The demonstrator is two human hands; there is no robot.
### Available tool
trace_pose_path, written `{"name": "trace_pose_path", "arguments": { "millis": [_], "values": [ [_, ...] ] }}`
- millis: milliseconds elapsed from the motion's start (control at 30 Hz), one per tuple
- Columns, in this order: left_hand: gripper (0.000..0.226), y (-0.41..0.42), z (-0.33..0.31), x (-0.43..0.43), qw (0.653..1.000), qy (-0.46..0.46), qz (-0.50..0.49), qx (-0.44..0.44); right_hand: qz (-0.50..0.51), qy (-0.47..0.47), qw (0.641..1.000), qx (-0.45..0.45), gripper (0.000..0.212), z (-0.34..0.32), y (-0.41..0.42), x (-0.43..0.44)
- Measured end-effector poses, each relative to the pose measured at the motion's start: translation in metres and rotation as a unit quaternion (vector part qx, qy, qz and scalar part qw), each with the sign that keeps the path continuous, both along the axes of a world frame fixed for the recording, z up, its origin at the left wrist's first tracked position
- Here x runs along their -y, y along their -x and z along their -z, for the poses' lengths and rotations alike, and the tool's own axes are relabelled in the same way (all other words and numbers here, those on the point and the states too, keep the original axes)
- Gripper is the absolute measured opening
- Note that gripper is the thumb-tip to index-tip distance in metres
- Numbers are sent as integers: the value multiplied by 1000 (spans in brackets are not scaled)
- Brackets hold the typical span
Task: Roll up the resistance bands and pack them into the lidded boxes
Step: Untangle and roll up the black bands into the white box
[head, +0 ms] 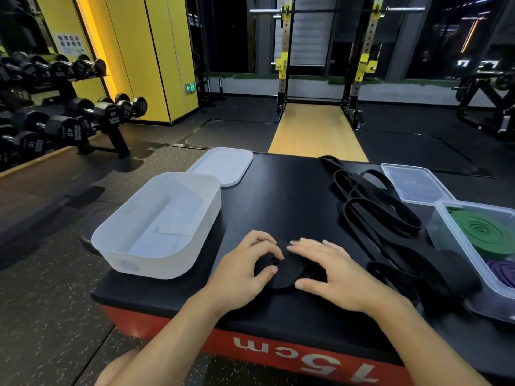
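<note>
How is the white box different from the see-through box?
The white box is milky and holds no bands; the see-through box is clear and holds a rolled green band and a purple band. The white box has rounder corners than the see-through box. Both are open, with the white lid and clear lid lying behind them.

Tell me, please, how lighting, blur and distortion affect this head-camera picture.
Head view: wide-angle distortion tilts the squat rack; the right hand looks slightly motion-blurred; the black band roll under the left hand barely separates from the black platform top; the yellow wall glares orange at its edge.
</note>
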State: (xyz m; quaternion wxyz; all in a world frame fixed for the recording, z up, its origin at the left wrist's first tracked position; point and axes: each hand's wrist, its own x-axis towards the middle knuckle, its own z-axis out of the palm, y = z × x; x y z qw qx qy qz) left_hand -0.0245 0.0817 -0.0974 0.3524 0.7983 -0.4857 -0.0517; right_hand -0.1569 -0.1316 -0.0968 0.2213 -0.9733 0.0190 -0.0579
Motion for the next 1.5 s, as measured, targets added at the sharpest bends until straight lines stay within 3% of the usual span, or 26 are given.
{"name": "trace_pose_path", "arguments": {
  "millis": [200,300,433,533,733,833,933,1200,1400,1500],
  "values": [
    [33,2,6,5,993,28,-118,1,69,-8,996,49,77,2,4,-12],
    [40,2,6,6,988,12,-152,19,99,13,992,71,69,-2,4,-27],
    [39,1,7,4,991,11,-128,33,95,31,993,59,62,-5,-1,-33],
    [39,-2,7,4,994,9,-113,5,47,-10,998,38,57,-8,0,-17],
    [18,-6,4,3,997,8,-69,-30,3,-66,997,32,43,-5,4,6],
    [17,-6,2,2,998,5,-57,-32,7,-92,996,1,50,-4,-1,5],
    [21,-5,2,1,998,3,-58,-33,-6,-97,995,-26,54,-7,-5,5],
    [54,1,3,4,994,8,-110,7,21,-97,995,33,55,0,0,1],
    [51,2,4,5,992,20,-126,-2,65,-41,995,60,64,3,6,-5],
    [60,2,1,4,996,13,-93,-2,71,-16,995,67,64,2,8,-9]
  ]
}}
